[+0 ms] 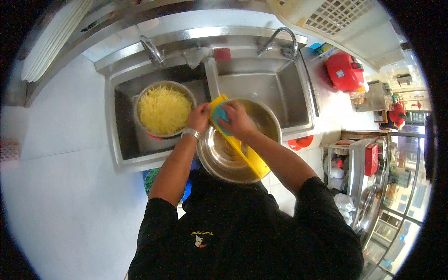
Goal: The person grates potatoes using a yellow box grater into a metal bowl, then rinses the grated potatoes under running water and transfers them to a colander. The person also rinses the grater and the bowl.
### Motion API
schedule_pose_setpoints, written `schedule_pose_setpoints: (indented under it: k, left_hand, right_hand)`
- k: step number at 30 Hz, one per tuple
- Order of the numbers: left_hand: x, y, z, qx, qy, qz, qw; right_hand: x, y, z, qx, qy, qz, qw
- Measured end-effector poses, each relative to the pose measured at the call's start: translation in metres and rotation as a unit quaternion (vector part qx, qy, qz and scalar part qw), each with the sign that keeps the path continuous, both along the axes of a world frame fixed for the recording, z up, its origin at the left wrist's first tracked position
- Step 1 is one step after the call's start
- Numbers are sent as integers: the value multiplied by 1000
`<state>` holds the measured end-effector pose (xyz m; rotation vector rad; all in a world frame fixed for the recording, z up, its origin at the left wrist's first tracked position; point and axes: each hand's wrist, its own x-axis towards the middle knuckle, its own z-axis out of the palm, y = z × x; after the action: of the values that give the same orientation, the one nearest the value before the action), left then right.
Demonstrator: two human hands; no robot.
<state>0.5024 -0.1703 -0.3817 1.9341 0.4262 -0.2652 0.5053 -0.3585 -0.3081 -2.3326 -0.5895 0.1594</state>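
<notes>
A yellow board-type grater or slicer [250, 155] lies slantwise over a wide stainless steel basin [218, 162]. My left hand [199, 120], with a metal-banded watch on the wrist, grips the grater's far end near its left edge. Under the fingers of my right hand [238, 120] is a teal pad or holder [219, 115], pressed against the grater's upper part. Whether anything sits beneath the pad is hidden. To the left, a round metal bowl [191, 95] heaped with pale yellow shreds [164, 110], like shredded potato, stands in the left sink basin.
The double stainless steel sink [113, 154] has a left faucet [152, 49] and a right faucet [280, 38]. A red cloth or sponge [222, 54] lies on the back ledge. Rightward are a red appliance [344, 72], a red plastic basin [301, 142] below, and a shelf rack [355, 164].
</notes>
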Motion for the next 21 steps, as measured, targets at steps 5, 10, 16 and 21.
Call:
schedule_pose_setpoints:
  k: [5,10,16,21]
  left_hand:
    - [-7,2,6,28,-84,13,996]
    - [-4,-1,8,27,-70,4,997]
    - [-6,0,-9,16,-64,18,998]
    - [-8,-3,1,30,-85,4,996]
  right_hand:
    - [-23,-24,19,-5,25,-28,999]
    - [-69,-56,22,-112,37,21,993]
    - [-127,-114,20,-137,17,28,990]
    - [-53,-44,-5,-78,-16,22,997]
